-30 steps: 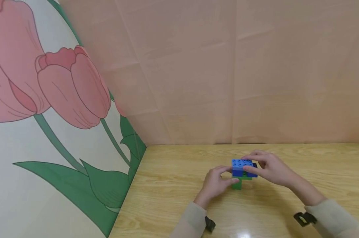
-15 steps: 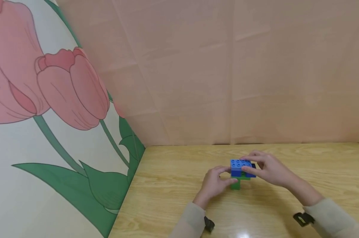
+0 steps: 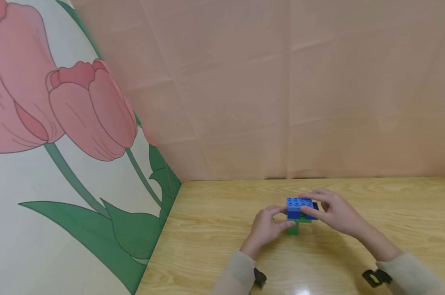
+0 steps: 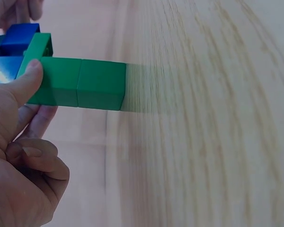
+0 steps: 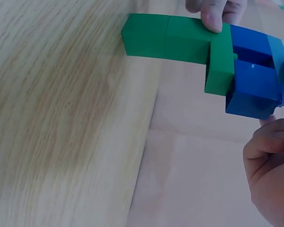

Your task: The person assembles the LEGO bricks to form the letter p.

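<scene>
A tower of toy building bricks appears to stand upright on the wooden table (image 3: 215, 229). Its column is made of stacked green bricks (image 4: 80, 82). A wider green brick (image 5: 221, 61) lies across the column and overhangs it on one side. Above that sit dark blue bricks (image 5: 253, 90) with a gap between them, capped by a lighter blue studded brick (image 3: 295, 202). My left hand (image 3: 266, 227) grips the tower from the left, its thumb at the green bricks. From the right, my right hand (image 3: 338, 211) pinches the lighter blue brick at the top, partly hiding its right end.
A peach-coloured cloth (image 3: 226, 90) hangs behind the table's back edge. To the left rises a white panel with pink tulips (image 3: 89, 110) printed on it. A black strap (image 3: 376, 277) shows at the right sleeve.
</scene>
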Motion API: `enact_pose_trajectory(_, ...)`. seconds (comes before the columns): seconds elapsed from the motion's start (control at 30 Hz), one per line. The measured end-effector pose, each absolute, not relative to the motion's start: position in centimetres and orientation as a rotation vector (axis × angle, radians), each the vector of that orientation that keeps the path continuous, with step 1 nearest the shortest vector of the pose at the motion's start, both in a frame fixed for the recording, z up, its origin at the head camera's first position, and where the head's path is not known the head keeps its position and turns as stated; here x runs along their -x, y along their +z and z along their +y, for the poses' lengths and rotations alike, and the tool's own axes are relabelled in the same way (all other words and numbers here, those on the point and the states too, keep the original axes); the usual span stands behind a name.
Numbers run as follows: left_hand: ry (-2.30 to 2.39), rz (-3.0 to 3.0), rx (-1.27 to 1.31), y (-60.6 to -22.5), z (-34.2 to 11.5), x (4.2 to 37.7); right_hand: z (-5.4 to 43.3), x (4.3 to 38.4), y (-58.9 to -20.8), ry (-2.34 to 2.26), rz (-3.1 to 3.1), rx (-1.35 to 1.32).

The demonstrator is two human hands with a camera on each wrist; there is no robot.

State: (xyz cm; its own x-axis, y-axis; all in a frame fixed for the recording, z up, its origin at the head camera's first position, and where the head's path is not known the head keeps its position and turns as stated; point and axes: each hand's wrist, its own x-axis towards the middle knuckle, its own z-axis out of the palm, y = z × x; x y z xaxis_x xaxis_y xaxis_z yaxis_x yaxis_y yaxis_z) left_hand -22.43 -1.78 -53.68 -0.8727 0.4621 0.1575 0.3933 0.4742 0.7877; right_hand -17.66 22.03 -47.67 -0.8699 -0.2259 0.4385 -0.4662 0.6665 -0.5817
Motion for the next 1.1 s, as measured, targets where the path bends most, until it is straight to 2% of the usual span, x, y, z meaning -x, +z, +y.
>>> enact_pose_trajectory(0.57, 1.377, 2.652, -0.741, -54.1, -1.6, 22.7, 24.2, 15.9, -50.5, 1.247, -2.529, -0.485)
enact_pose_trajectory(1.1, 1.375, 2.681, -0.726, -53.9, -1.5, 22.0, 24.0, 16.4, -52.7, 1.15, -2.388, -0.488)
